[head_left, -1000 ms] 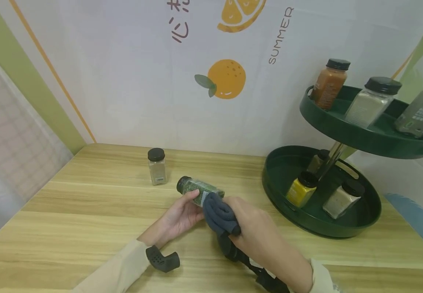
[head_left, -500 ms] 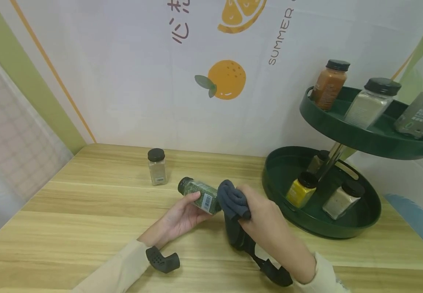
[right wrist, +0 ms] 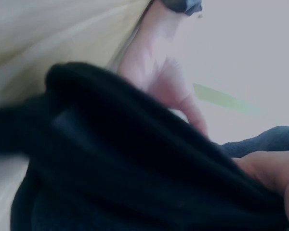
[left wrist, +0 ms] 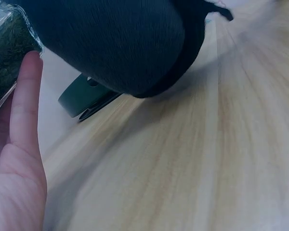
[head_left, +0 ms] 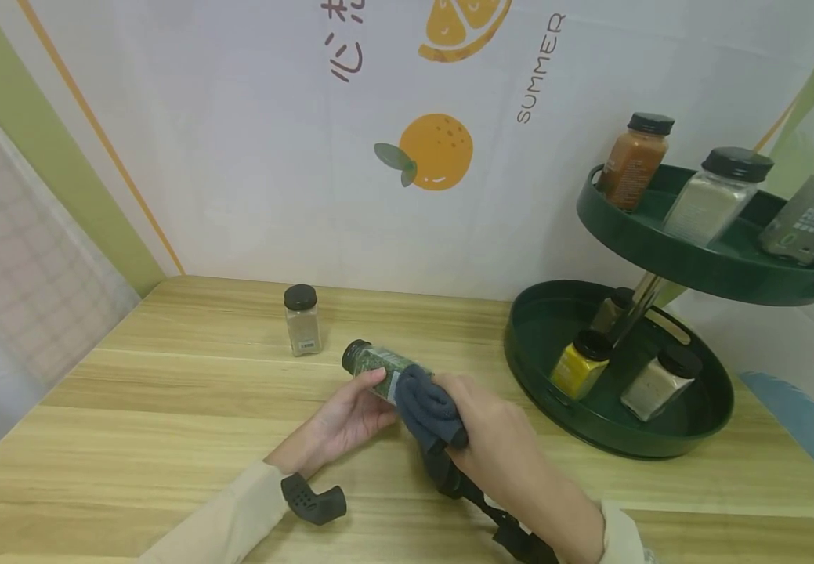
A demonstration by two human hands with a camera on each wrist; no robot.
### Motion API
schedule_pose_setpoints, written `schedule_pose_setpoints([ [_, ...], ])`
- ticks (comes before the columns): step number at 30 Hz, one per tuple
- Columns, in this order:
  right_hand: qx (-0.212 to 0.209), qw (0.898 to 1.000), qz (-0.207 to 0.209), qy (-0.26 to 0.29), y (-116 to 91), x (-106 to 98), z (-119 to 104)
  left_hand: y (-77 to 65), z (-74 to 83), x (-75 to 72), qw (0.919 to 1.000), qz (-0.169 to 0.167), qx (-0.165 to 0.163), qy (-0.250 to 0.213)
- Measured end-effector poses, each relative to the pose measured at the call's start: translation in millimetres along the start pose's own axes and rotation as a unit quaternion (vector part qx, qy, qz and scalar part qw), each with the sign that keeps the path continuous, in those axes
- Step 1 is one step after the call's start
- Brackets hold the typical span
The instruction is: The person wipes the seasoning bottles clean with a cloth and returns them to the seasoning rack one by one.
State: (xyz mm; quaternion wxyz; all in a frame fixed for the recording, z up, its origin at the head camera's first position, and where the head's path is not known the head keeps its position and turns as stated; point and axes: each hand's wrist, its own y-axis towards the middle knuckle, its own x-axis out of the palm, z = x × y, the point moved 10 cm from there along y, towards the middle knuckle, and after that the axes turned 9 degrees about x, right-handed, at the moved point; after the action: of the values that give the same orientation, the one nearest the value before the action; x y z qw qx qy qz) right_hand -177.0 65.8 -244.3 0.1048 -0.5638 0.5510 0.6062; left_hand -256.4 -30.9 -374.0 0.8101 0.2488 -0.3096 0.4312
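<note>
In the head view my left hand holds a spice jar of green dried herbs, tilted with its black cap to the left. My right hand grips a folded dark blue-grey cloth and presses it against the jar's base end, covering part of the label. Low in the left wrist view, fingers of the left hand support the clear jar, and the cloth hangs beside it. Cloth fills much of the right wrist view, hiding the jar there.
A jar of pale brown powder stands upright on the wooden table. At right is a two-tier green rack; its upper tray and lower tray each carry several black-capped spice jars. A printed curtain hangs behind.
Half a second ago the cloth was to the right, at the jar's base, with the barcode showing. Now my right hand has brought it back left over the label. The left hand has barely moved.
</note>
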Motion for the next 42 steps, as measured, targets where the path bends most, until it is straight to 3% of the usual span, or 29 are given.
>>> schedule_pose_setpoints([
  [6, 0.038, 0.998, -0.004, -0.045, 5, 8, 20, 0.7, 0.1, -1.3, 0.9991, 0.003, 0.003, -0.041],
  [11, 0.054, 0.998, -0.022, -0.02, 6, 10, 23, 0.4, 0.3, -0.7, 0.9982, -0.001, 0.002, -0.06],
  [15, 0.051, 0.998, -0.031, 0.016, 5, 6, 13, 0.6, 1.6, 0.2, 0.999, -0.005, 0.009, -0.043],
  [23, 0.019, 0.998, -0.009, 0.062, 2, -5, -1, 1.2, 1.0, 2.2, 0.9999, -0.01, 0.006, -0.002],
  [33, 0.095, 0.993, -0.068, 0.005, 6, 16, 29, 0.8, 1.1, -0.6, 0.9985, 0.003, 0.002, -0.055],
  [42, 0.122, 0.989, -0.064, 0.045, 6, 8, 23, 1.1, 2.1, 0.9, 0.9989, -0.006, 0.007, -0.045],
])
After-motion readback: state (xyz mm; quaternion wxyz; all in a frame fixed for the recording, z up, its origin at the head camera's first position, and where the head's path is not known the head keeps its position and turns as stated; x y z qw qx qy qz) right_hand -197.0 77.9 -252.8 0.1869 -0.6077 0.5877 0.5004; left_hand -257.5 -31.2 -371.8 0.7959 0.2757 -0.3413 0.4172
